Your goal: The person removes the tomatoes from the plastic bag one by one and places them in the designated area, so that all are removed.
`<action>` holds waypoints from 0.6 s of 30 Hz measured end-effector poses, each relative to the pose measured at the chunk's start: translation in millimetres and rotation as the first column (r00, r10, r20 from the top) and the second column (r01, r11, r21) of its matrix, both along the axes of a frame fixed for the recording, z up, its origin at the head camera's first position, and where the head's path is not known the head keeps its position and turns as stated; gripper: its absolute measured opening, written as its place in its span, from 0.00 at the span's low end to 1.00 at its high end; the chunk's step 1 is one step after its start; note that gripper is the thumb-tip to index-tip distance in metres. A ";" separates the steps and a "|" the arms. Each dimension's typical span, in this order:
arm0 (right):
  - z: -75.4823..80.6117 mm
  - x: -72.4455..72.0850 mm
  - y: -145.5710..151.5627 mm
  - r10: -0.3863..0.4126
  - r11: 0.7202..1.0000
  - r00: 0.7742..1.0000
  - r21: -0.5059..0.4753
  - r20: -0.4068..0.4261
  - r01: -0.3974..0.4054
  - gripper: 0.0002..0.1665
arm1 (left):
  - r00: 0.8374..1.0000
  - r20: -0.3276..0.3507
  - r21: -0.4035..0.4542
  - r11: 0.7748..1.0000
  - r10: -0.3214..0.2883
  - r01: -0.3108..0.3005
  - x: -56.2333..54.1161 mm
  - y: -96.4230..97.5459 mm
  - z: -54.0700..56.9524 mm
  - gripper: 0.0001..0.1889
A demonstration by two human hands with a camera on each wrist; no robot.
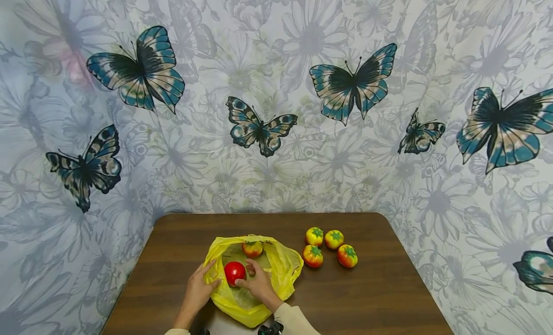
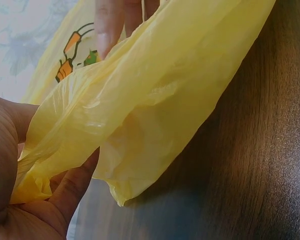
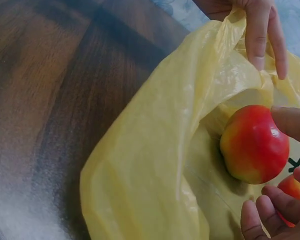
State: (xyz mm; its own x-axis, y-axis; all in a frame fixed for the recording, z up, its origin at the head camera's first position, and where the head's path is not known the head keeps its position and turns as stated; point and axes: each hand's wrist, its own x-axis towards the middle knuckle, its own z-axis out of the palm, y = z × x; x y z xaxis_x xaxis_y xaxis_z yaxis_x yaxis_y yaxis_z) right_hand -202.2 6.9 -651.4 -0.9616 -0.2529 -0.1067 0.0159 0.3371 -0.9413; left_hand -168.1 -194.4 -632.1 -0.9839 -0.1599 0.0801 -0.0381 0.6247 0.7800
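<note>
We see one yellow bag (image 1: 287, 265) on the brown table (image 1: 380, 287), its mouth spread wide. Two fruits are inside: a red fruit (image 1: 234, 272) at the near left and a second fruit (image 1: 252, 249) at the far side. Four loose fruits (image 1: 313, 256) sit on the table just right of the bag, two near and two far, each with a green star top.

Our left hand (image 1: 199, 288) pinches the bag's left rim between thumb and fingers. Our right hand (image 1: 260, 283) reaches into the mouth, half open, thumb and fingers apart at the right of the red fruit; the thumb tip is at its edge, and we cannot tell whether they touch. The fingers have hold of nothing.

Two pale sleeves (image 1: 294, 319) show at the near edge. On the wall (image 1: 259, 191) beyond, we count seven butterflies (image 1: 354, 83), one cut off at the far right.
</note>
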 end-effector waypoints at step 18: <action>-1.8 -1.9 -7.5 -0.026 0.995 1.000 0.092 0.012 0.025 0.40 | 1.000 0.011 0.020 1.000 -0.009 0.009 -1.2 0.8 -2.9 0.33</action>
